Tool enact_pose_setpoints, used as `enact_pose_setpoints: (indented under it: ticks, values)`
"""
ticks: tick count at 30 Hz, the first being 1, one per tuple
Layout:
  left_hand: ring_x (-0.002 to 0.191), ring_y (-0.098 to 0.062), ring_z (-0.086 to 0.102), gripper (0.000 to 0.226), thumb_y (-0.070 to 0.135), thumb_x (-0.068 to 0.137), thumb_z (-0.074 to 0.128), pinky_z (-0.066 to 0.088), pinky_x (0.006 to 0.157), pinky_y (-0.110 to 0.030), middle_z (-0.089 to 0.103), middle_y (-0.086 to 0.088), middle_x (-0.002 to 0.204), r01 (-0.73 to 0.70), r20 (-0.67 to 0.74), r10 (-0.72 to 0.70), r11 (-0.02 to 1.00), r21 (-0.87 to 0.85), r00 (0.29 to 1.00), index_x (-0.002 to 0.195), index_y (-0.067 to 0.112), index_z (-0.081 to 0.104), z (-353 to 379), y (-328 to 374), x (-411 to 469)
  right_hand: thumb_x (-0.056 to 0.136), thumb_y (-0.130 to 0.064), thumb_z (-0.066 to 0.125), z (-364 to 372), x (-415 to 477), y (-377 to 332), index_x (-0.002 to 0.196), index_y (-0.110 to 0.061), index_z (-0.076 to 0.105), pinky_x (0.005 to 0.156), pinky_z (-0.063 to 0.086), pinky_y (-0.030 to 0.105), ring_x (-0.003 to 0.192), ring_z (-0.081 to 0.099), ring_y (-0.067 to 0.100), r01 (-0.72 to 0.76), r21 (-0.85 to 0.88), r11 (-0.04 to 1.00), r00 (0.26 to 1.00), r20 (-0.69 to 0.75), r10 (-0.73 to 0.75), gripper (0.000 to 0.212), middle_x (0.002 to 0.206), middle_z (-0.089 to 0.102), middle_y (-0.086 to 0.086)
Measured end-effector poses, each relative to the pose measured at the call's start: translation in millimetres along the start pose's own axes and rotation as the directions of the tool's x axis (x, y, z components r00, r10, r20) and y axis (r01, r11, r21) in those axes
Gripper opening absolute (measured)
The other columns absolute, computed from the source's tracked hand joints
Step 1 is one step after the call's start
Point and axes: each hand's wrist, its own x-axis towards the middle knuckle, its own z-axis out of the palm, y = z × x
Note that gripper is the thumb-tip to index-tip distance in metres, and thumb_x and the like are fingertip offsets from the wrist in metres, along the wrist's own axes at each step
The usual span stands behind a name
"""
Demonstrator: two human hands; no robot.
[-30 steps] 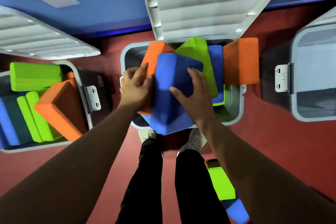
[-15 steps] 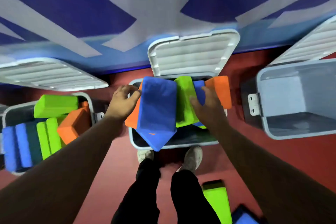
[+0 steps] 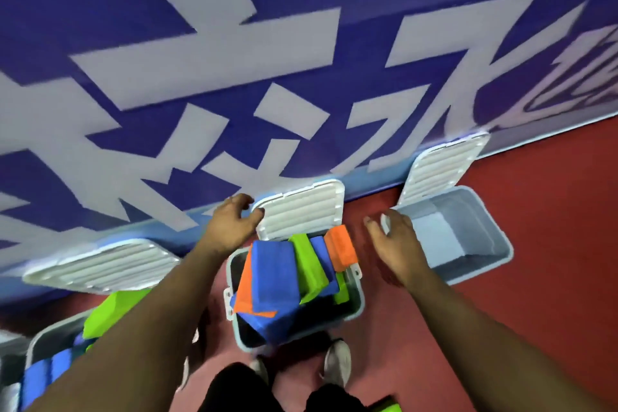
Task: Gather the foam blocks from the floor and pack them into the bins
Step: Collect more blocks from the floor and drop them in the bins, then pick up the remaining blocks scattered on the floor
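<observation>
Head view: I see left hand (image 3: pixel 230 227), right hand (image 3: pixel 394 239) released blue block (image 3: pixel 274 274) into middle bin (image 3: pixel 355 309); fingers (image 3: pixel 372 222) loosely spread, empty. Next block due.

Both hands are leaving the blue block (image 3: pixel 274 274), which is now lying free on top of the middle bin (image 3: pixel 357 294). Left hand (image 3: pixel 230 224) is rising to the left corner of the open lid (image 3: pixel 301 211). Right hand (image 3: pixel 391 237) is lifting away to the lid's right. View is tilting up the wall.
</observation>
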Motion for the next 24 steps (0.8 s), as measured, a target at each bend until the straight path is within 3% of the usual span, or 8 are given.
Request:
enact_pose_setpoints:
  ticks: [4,11,17,20,24]
  values:
    - [0.107,-0.02,0.059,0.044,0.045,0.089,0.056,0.044,0.092,-0.035,0.063,-0.005,0.121,-0.095,-0.04,0.092,0.993,-0.077,0.995,0.121,0.016,0.061,-41,35,-17,0.091,-0.057,0.051,-47,-51,-15,0.134,-0.016,0.051,0.106,0.039,0.05,0.121,0.052,0.033,-0.028,0.063,0.998,0.993,-0.116,0.035,0.059,0.133,0.051,0.013]
    - [0.099,-0.018,0.058,0.035,0.039,0.094,0.055,0.042,0.083,-0.032,0.064,0.0,0.111,-0.342,0.078,0.342,0.94,-0.008,0.937,0.119,0.015,0.061,-69,56,-44,0.092,-0.055,0.052,-53,-147,-5,0.139,-0.014,0.048,0.108,0.038,0.047,0.127,0.049,0.031,-0.159,0.172,0.972,0.914,-0.346,0.211,0.062,0.141,0.048,0.014]
    - [0.096,-0.021,0.06,0.031,0.039,0.091,0.056,0.043,0.079,-0.033,0.066,-0.003,0.105,-0.498,0.321,0.482,0.866,-0.036,0.815,0.106,0.012,0.063,-49,59,-112,0.088,-0.059,0.05,-21,-275,36,0.133,-0.013,0.053,0.106,0.039,0.047,0.124,0.05,0.032,-0.305,0.27,0.913,0.797,-0.453,0.4,0.065,0.132,0.054,0.016]
    - [0.091,-0.025,0.062,0.032,0.039,0.084,0.057,0.046,0.081,-0.035,0.067,-0.006,0.093,-0.569,0.433,0.544,0.818,-0.084,0.719,0.093,0.01,0.064,-21,68,-158,0.088,-0.061,0.051,-13,-344,66,0.131,-0.012,0.054,0.105,0.041,0.047,0.121,0.053,0.033,-0.384,0.325,0.864,0.701,-0.506,0.502,0.065,0.131,0.054,0.017]
    - [0.085,-0.024,0.062,0.026,0.039,0.083,0.061,0.046,0.076,-0.033,0.068,-0.003,0.088,-0.625,0.554,0.577,0.77,-0.124,0.6,0.091,0.015,0.066,28,78,-227,0.089,-0.058,0.053,-9,-436,113,0.13,-0.01,0.055,0.103,0.042,0.042,0.121,0.054,0.033,-0.463,0.432,0.774,0.567,-0.526,0.633,0.063,0.13,0.056,0.019]
